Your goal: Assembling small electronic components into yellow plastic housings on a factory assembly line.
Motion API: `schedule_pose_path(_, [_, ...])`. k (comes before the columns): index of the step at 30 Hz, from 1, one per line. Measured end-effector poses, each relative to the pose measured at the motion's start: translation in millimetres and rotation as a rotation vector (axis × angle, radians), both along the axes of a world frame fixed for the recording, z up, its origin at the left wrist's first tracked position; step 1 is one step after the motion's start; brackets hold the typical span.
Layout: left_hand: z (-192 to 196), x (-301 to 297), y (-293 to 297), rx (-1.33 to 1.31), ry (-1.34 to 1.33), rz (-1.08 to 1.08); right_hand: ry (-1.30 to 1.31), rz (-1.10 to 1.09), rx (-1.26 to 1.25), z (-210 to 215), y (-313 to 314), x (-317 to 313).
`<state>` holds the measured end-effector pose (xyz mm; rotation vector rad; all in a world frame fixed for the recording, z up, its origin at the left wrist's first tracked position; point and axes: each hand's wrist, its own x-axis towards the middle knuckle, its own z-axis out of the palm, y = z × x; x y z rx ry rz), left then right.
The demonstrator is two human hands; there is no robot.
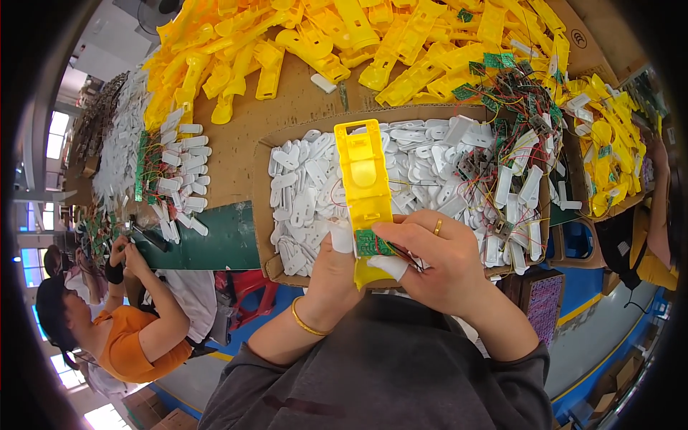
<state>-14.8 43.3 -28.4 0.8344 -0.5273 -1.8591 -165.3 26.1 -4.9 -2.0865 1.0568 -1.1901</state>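
Upright before me, over the box of white parts, is a long yellow plastic housing (364, 168). My left hand (333, 269) grips its lower left edge, a white cover on the thumb. A small green circuit board (371, 244) lies in the housing's lower end. My right hand (441, 261) closes on that board from the right, index finger on its upper edge, a white cover on the thumb. Dark and red wires trail from the board under my right fingers. Where the right fingertips meet the board is partly hidden.
A cardboard box (264, 215) holds many white plastic pieces (304, 179). Yellow housings (315, 43) are heaped at the back. Wired circuit boards (494, 161) pile up on the right. White pieces with wires (183, 172) lie left on the table. A co-worker in orange (136, 344) works at left.
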Motion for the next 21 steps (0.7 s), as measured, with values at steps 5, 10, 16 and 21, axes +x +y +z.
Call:
schedule_pose_path(5, [-7.3,-2.1,5.8,-0.068,-0.069,0.053,0.016,0.132,0.142,4.8,-12.6,-6.9])
schedule_pose_path(10, [-1.9,0.2,1.2,-0.267,-0.368,0.058,-0.026,0.053,0.044,-11.7,-2.3,-0.5])
schedule_pose_path(16, [-9.0,7.6,0.5,-0.255,-0.387,-0.055,0.085,-0.007,-0.027,-7.7,6.1,-4.4])
schedule_pose_path(21, [11.0,-2.5,-6.5,-0.359,-0.531,-0.185,0.138,-0.098,-0.131,-21.6,14.7,-8.7])
